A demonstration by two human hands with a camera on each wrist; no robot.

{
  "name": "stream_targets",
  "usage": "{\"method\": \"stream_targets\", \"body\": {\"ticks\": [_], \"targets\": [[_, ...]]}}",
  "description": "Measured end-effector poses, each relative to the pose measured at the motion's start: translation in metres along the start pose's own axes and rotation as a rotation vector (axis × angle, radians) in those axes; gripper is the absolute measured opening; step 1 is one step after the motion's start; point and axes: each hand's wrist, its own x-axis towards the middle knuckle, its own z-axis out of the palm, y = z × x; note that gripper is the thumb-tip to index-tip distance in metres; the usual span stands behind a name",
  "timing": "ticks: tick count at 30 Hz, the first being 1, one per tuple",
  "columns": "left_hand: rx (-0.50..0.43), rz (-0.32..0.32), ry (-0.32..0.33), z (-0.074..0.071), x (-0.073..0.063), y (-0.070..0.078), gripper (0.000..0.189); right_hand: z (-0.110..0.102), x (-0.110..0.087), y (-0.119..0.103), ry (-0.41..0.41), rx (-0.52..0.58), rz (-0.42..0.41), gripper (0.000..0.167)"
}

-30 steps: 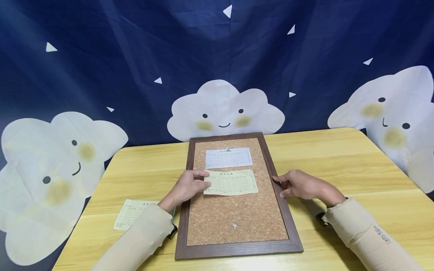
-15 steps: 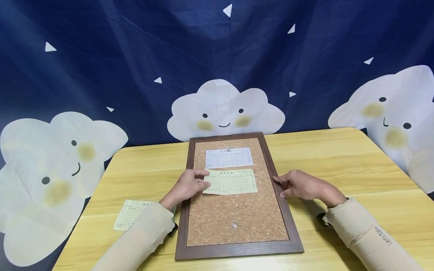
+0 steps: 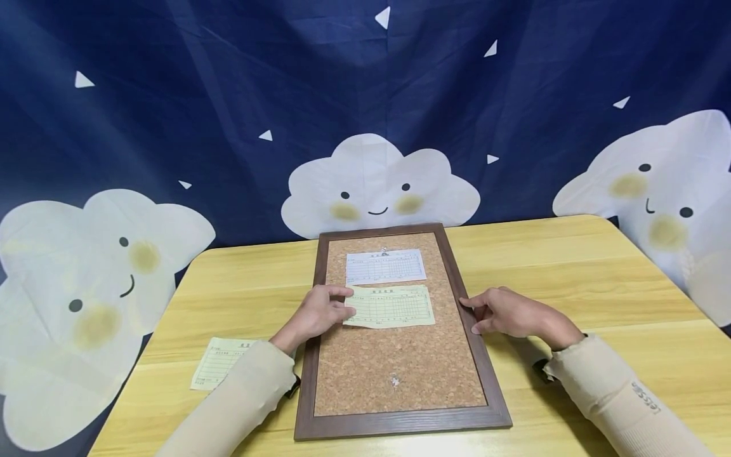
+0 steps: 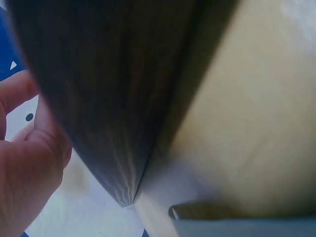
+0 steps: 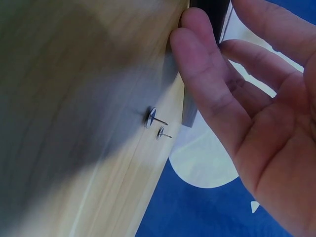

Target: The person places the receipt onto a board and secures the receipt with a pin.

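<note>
A framed cork board (image 3: 400, 368) lies on the table. A white form slip (image 3: 385, 266) is at its upper part with a small dark tack (image 3: 384, 253) at its top edge. Below it is a pale yellow form slip (image 3: 389, 308), slightly bowed. My left hand (image 3: 313, 314) reaches over the frame's left side and rests its thumb and fingertips, spaced apart, on the slip's left edge. My right hand (image 3: 508, 311) touches the frame's right side with its fingertips. In the right wrist view two metal thumbtacks (image 5: 152, 118) lie on the table near that hand, pins showing.
Another yellow slip (image 3: 219, 362) lies on the table (image 3: 240, 279) left of the board, partly hidden by my left sleeve. A small silvery spot (image 3: 395, 380) shows on the lower cork. Behind the table hangs a blue cloud-printed curtain (image 3: 320, 76).
The yellow slip under my left fingers has shifted very slightly, a little left and then back right, with its lower edge bowing. My right hand stays in place.
</note>
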Motion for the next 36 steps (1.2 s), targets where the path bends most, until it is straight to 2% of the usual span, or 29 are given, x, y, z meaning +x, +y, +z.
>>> {"method": "stream_targets", "body": {"ticks": [17,23,28,32,36], "targets": [[0.011,-0.011,-0.007,0.001,0.000,0.000,0.043,0.002,-0.001,-0.001,0.003,0.018,-0.001,0.060],[-0.044,-0.010,-0.038,-0.002,-0.003,0.003,0.046,0.002,-0.001,-0.001,0.002,0.018,-0.012,0.060],[-0.070,-0.018,-0.040,-0.006,-0.006,0.005,0.047,0.002,-0.001,0.000,0.002,0.024,-0.002,0.060],[-0.059,-0.008,-0.049,-0.008,-0.009,0.006,0.047,0.002,0.000,0.000,0.005,0.030,-0.002,0.060],[-0.006,0.025,-0.053,-0.011,-0.012,0.005,0.045,0.002,-0.001,0.000,0.003,0.029,0.001,0.060]]}}
